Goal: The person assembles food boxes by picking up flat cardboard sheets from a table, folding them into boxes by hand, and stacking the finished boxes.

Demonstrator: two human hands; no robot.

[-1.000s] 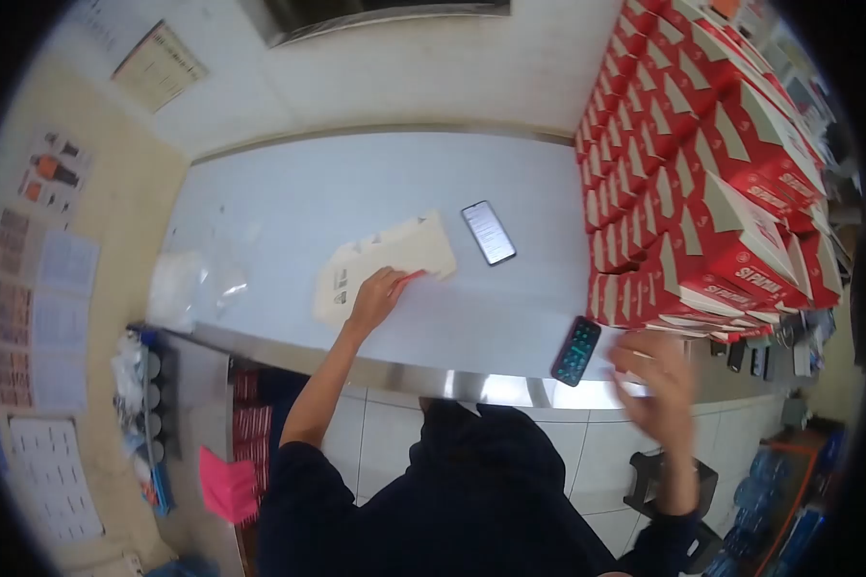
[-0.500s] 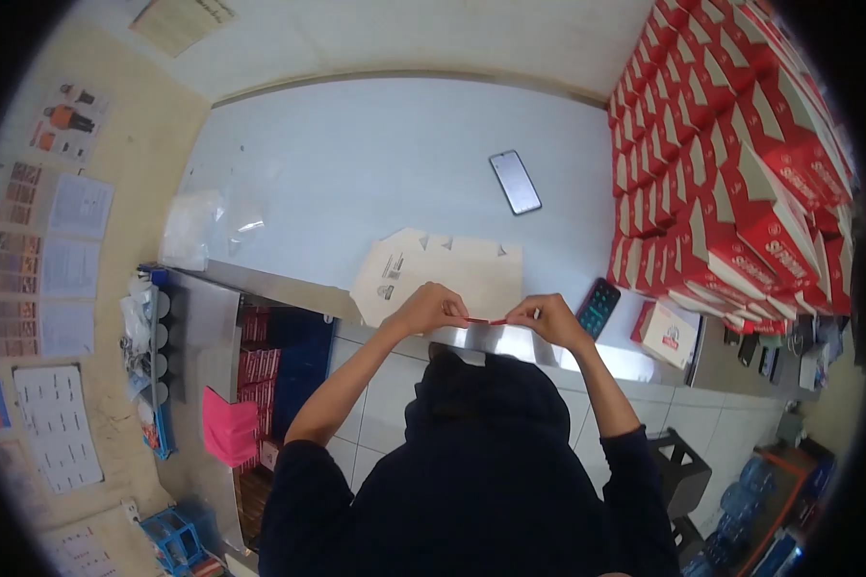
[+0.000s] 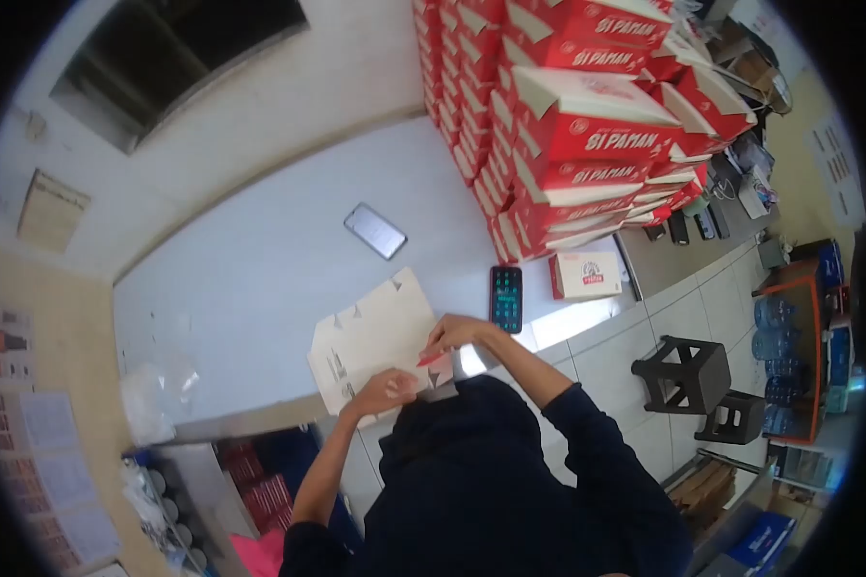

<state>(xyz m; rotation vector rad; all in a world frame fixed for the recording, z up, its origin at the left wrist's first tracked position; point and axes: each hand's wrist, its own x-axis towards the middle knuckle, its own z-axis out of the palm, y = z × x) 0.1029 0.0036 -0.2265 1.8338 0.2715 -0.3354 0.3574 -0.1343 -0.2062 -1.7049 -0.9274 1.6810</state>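
Note:
A flat, unfolded cardboard box blank (image 3: 370,327) lies at the near edge of the table, pale inner face up, with small dark print and a few notched marks. My right hand (image 3: 454,333) is closed at its near right part, fingers pinching a red-sided flap (image 3: 429,360). Close by on the left, my left hand (image 3: 385,390) rests at the near edge of the blank, fingers stretched toward the right hand and slightly blurred. I see nothing held in it.
A lit phone (image 3: 376,231) lies beyond the blank, and a dark phone with a keypad screen (image 3: 506,300) to its right. A small folded box (image 3: 587,275) sits near tall stacks of red boxes (image 3: 597,135). Plastic bags (image 3: 151,409) lie left. Dark stools (image 3: 683,370) stand on the floor.
The view has swung to the right. Earlier both hands pinched red edges side by side; now the left fingers are stretched out, while the right hand still pinches a red flap.

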